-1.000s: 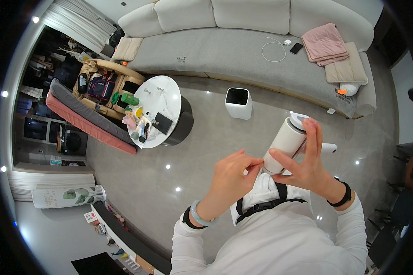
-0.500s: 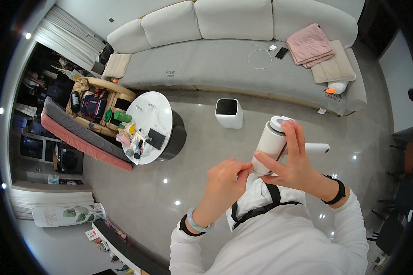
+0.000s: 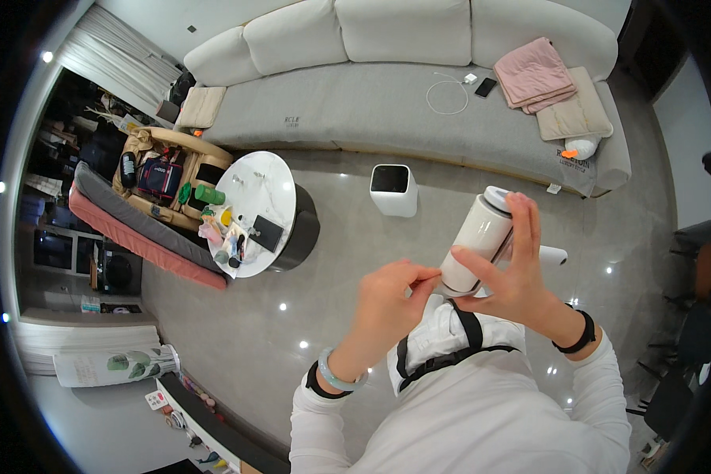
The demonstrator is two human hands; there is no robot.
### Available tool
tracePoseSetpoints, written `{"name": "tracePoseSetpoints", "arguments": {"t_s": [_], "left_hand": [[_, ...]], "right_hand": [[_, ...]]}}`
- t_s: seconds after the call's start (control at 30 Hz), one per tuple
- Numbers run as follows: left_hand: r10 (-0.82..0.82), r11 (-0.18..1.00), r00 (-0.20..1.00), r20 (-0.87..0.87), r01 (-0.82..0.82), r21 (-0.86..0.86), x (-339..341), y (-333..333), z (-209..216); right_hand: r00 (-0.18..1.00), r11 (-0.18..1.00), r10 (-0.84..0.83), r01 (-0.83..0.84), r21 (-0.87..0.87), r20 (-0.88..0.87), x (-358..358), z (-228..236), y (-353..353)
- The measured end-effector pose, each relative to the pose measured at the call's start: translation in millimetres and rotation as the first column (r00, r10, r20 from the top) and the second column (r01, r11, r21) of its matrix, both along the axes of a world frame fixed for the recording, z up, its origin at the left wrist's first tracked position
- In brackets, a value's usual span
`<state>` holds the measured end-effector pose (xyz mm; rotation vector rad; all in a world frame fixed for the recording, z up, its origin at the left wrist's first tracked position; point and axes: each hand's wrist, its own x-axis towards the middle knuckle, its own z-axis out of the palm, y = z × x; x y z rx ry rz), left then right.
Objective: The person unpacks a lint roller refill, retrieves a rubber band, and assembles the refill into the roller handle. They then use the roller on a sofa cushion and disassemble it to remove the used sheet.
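- I am clamping the right hand (image 3: 521,286) around the white cylinder (image 3: 475,238) in mid-air, presumably steadying its tilt.
- I am placing the left hand (image 3: 389,304) against its base, presumably bracing; whether fingertips are pinching, I cannot tell.

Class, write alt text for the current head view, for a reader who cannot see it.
A person's right hand holds a tilted white cylinder, the left hand at its lower end. Beyond are a white container, a cluttered table and a long sofa.

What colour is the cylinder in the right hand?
The cylinder is mostly white, best seen in the head view.
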<state>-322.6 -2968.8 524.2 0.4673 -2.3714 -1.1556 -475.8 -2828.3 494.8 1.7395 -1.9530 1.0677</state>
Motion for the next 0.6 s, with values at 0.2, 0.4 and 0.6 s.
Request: {"name": "tracePoseSetpoints", "arguments": {"t_s": [0.2, 0.4, 0.6], "left_hand": [[0.001, 1.000, 0.998, 0.069, -0.001, 0.006, 10.2, 1.1, 8.4], [0.029, 0.989, 0.996, 0.081, -0.017, -0.147, 11.2, 4.5, 0.3], [0.026, 0.982, 0.996, 0.088, -0.009, -0.188, 13.2, 6.1, -6.6]], "right_hand": [[1.000, 0.999, 0.007, -0.007, -0.036, 0.006, 6.1, 3.4, -3.8], [0.995, 1.000, 0.019, -0.016, 0.027, -0.096, 10.7, -0.1, -5.5], [0.996, 0.998, 0.041, -0.036, 0.060, -0.079, 14.4, -3.1, -4.2]]}}
